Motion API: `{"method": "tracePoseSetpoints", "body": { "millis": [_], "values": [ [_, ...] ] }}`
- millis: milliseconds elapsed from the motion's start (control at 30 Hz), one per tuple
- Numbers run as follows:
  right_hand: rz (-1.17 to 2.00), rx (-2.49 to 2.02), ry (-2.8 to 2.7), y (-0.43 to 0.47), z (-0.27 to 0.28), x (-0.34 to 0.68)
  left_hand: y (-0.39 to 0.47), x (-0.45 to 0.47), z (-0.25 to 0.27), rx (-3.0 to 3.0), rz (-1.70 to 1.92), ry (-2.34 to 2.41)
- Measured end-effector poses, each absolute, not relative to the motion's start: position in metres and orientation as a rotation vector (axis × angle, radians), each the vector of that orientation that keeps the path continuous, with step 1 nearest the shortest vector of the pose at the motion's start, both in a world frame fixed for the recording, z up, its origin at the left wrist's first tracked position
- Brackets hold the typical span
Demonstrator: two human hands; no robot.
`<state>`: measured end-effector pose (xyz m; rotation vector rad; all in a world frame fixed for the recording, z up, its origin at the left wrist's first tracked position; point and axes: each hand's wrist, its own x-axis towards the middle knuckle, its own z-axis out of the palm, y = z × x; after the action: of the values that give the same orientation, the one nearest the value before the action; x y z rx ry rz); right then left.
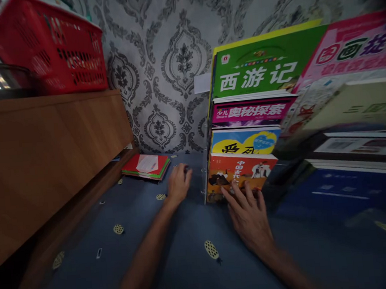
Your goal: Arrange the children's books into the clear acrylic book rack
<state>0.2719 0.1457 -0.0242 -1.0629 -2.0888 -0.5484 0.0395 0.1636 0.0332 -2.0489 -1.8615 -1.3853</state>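
Note:
My right hand (248, 218) is open, its fingers spread over the lower front of an orange book (221, 162) with Chinese lettering. That book stands lowest in a tiered stack, in front of a blue and yellow book (217, 140), a magenta book (219, 115) and a green book (251, 64). My left hand (178, 183) hovers near the blue patterned surface, left of the stack, with its fingers bent and a dark gap between them. I see nothing held in it. Left of it lies a small pile of books or booklets (134, 164) with a red top.
More books stand on the right: a pink one (355, 42), a pale one (353, 105) and a dark blue one (350, 190). A wooden cabinet (52, 142) runs along the left, carrying a red plastic basket (48, 49) and a metal bowl (0, 79). Patterned wallpaper (155, 67) covers the back wall.

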Motion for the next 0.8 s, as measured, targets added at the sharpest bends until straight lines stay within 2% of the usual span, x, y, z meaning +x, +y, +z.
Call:
{"method": "tracePoseSetpoints", "body": {
  "millis": [167, 300, 567, 800],
  "values": [
    [-0.514, -1.076, -2.108, 0.146, -0.025, 0.273, 0.169, -0.017, 0.016, -1.651, -0.838, -2.145],
    [-0.496, -1.087, -2.104, 0.145, -0.025, 0.272, 0.166, -0.042, 0.005, -1.588, -0.615, -2.342],
    [-0.438, -1.054, -2.069, 0.133, -0.012, 0.273, 0.158, -0.044, 0.014, -1.599, -0.404, -2.446],
    [-0.358, -1.01, -2.029, 0.13, -0.01, 0.277, 0.148, -0.045, 0.019, -1.653, -0.373, -2.36]
  ]
}}
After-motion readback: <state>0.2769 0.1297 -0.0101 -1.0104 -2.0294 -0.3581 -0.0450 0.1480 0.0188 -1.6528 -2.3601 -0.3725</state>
